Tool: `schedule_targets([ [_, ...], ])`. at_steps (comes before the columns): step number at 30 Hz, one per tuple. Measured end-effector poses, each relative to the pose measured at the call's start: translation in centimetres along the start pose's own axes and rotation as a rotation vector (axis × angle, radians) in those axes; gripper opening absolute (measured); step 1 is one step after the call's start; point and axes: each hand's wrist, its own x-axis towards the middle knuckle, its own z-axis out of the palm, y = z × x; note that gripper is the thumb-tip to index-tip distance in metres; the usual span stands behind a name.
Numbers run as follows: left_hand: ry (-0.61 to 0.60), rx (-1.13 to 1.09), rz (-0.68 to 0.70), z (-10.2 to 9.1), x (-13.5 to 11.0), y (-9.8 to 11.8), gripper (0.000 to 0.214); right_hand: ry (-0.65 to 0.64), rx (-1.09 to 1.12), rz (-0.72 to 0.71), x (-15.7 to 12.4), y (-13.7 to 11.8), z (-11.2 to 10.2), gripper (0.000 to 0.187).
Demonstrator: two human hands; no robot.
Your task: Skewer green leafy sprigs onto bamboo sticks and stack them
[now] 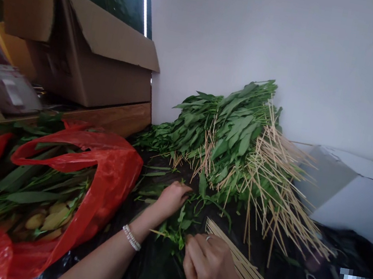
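Observation:
My left hand (172, 198), with a beaded bracelet on the wrist, reaches forward with curled fingers into loose green leafy stems (180, 221) on the black-covered surface. My right hand (207, 265), wearing a ring, is closed in a pinch near a thin bamboo skewer and the same greens. A neat bundle of bamboo skewers (250, 274) lies just right of my right hand. Behind the hands rises a big pile of skewered greens (239, 143), sticks jutting out to the right.
A red plastic bag (111, 170) holding green stalks and yellowish pieces sits at the left. Cardboard boxes (90, 53) stand on a wooden ledge behind it. A white box (357, 199) is at the right, a white wall behind.

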Motion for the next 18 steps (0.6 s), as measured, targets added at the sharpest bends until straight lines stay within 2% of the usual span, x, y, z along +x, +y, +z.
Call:
schedule_targets([
  [3,0.004,0.105,-0.054,0.0,-0.2,-0.1,0.029,0.016,-0.001,0.006,0.0,0.0,0.0,0.013],
  [7,0.029,0.085,-0.111,-0.3,-0.2,0.0,0.021,0.029,-0.014,0.008,0.0,0.1,0.1,0.013],
  [10,0.106,-0.023,-0.131,-0.8,0.0,0.1,0.016,0.030,-0.012,0.033,0.0,0.3,0.2,0.013],
  [14,0.259,-0.240,-0.066,-1.3,0.4,0.1,0.011,0.048,0.012,0.117,-0.2,0.6,0.4,0.015],
  [18,0.291,-0.513,-0.072,-1.4,0.9,0.2,0.011,0.065,0.029,0.196,-0.4,1.1,0.5,0.017],
])
